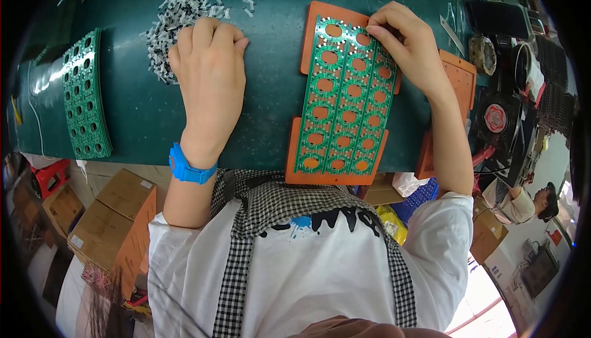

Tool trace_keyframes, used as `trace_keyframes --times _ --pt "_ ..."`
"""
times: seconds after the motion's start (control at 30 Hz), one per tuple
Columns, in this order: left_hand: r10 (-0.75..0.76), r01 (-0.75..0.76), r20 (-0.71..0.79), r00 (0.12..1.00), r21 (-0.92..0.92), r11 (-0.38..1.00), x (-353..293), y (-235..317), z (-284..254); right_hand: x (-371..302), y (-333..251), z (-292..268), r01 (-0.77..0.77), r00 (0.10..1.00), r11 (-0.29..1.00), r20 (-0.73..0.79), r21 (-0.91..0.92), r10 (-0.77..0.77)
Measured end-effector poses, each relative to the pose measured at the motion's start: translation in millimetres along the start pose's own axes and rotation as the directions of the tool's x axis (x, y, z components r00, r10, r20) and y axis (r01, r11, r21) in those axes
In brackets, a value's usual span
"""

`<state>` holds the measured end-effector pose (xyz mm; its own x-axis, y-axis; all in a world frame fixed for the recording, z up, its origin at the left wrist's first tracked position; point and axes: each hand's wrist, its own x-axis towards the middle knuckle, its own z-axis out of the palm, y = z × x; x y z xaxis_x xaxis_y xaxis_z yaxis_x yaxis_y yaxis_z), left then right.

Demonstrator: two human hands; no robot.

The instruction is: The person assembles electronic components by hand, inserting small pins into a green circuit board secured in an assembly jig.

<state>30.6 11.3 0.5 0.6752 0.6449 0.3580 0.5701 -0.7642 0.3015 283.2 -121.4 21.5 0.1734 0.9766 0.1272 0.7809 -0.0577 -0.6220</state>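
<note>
A green circuit board panel with rows of round holes lies on an orange fixture. At the panel's far right corner is my right hand, thumb and forefinger brought together on or just over the board. Whatever is in that pinch is too small to make out. My left hand is at the near right side of a heap of small pale, tube-like parts. Its fingers curl downward with the back of the hand up, so the fingertips and anything in them are hidden.
A stack of similar green panels stands at the left of the green table. More orange fixtures lie beyond my right arm, near a roll of tape. Cardboard boxes sit below at left. Another person is at far right.
</note>
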Motion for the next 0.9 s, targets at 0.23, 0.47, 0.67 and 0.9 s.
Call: trace_keyframes --times 0.23,0.47,0.67,0.9 --pt "-0.226 0.274 0.156 0.962 -0.596 0.754 -4 8 -12 -1 0 4 -0.019 1.0 0.999 -0.023 -0.027 0.018" --pt "-0.237 0.462 0.404 0.883 -0.837 0.294 -16 27 -19 -12 2 16 0.053 0.977 0.991 -0.2 -0.123 -0.077" --pt "-0.172 0.462 0.434 0.885 -0.867 0.186 -24 40 -17 -18 -9 16 0.214 0.931 0.861 -0.172 -0.461 -0.323" --pt "-0.083 0.468 0.461 0.884 -0.874 0.13 -31 58 -15 -43 -72 24 0.042 0.999 0.98 -0.014 0.193 -0.04"
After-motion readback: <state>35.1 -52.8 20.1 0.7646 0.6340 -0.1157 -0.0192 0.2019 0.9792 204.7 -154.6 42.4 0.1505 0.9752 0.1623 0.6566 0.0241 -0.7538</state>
